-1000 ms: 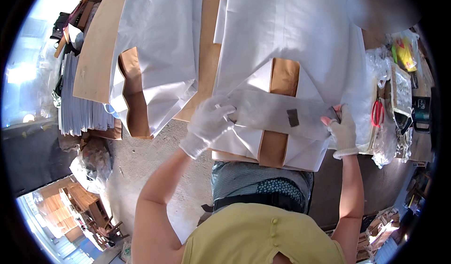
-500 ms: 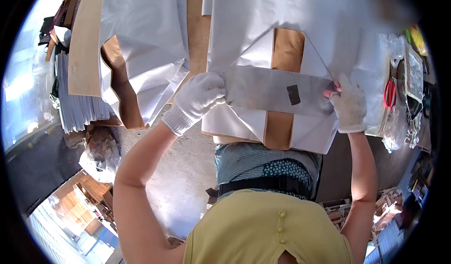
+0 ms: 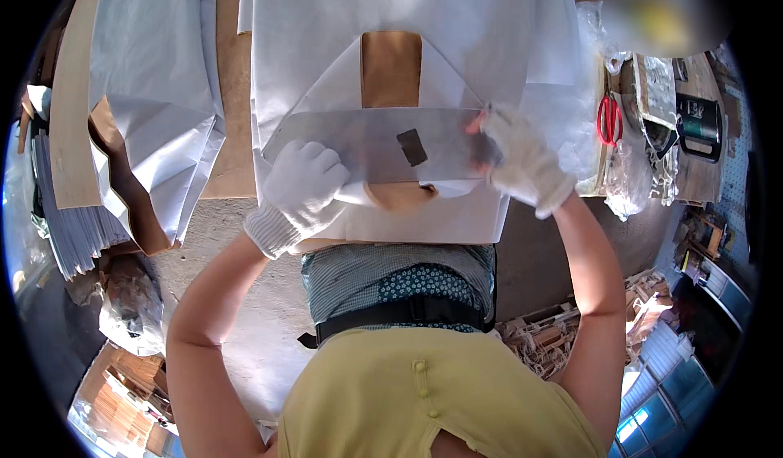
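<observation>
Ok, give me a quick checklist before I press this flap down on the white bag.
1. Left hand on the grey strip: ok, gloved palm rests on its left part.
2. Right hand at the strip's right end: ok, fingers pinch it.
3. Strip lies level across the white bag: ok.
4. Brown patch centred above the strip: ok.
5. Red scissors away from the fold: ok.
6. Glue under the flap: cannot tell.

Strong daylight glared off the white paper sheets (image 3: 408,17); fisheye bending darkened the rim, and one upper-right patch was blurred.
</observation>
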Motion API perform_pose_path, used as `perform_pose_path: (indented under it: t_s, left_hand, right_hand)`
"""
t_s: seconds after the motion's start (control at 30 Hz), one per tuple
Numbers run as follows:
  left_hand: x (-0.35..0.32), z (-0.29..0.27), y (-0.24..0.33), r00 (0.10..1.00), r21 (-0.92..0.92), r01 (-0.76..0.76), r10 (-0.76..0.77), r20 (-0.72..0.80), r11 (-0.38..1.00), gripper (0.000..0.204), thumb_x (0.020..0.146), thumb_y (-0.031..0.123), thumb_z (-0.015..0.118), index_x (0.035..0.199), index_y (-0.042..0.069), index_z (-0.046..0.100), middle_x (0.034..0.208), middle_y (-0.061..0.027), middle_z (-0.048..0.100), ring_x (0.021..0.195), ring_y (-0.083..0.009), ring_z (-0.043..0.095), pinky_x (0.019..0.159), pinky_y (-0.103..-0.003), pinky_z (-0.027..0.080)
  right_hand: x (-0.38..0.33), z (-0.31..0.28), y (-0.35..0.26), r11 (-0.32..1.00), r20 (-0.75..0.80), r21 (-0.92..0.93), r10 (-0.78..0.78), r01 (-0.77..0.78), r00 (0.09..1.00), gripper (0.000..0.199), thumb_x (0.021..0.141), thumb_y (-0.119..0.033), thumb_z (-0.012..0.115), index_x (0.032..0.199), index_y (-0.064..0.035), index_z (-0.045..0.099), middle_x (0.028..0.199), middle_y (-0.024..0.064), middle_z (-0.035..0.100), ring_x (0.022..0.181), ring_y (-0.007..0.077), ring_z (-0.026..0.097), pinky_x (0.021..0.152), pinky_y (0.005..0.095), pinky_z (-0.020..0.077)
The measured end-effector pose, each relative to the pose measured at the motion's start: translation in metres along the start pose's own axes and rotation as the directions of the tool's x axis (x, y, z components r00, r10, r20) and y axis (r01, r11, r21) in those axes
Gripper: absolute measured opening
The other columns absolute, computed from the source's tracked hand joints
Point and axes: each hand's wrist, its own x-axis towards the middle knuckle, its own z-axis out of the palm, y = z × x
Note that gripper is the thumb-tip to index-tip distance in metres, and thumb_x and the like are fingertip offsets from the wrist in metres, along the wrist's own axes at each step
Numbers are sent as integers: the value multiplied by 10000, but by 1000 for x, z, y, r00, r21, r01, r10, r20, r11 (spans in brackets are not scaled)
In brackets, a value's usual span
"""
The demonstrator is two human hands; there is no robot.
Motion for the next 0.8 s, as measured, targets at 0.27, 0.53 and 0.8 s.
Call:
perform_pose_path:
  t_s: [0.27, 0.53, 0.8]
  left_hand:
    - [-5, 11, 24, 906, -124, 384, -399, -138, 915, 207, 743, 165, 894, 833, 122, 713, 889, -21, 672, 930, -274, 636, 803, -424, 480]
    - [56, -22, 11, 735, 88, 678, -676, -52, 730, 1112, 586, 324, 1005, 1575, 220, 507, 1428, -149, 557, 1335, -325, 555, 1186, -469, 431]
    - [69, -12, -17, 793, -239, 594, -610, 12, 768, 333, 710, 241, 943, 1018, 152, 851, 1013, -46, 664, 1053, -276, 591, 958, -408, 518]
  right_hand:
    - [-11, 22, -7, 983, -120, -148, -131, 112, 984, 386, 668, -203, 927, 978, -97, 722, 1225, 69, 660, 1177, 333, 635, 1002, 440, 546]
    - [15, 21, -14, 934, -222, -358, -59, -25, 973, 838, 611, -312, 966, 1358, -152, 622, 1538, 86, 511, 1424, 352, 490, 1193, 443, 434]
    - [24, 17, -10, 959, -185, -240, 109, -152, 977, 968, 603, -255, 957, 1491, -200, 577, 1713, 119, 350, 1611, 379, 257, 1329, 469, 239]
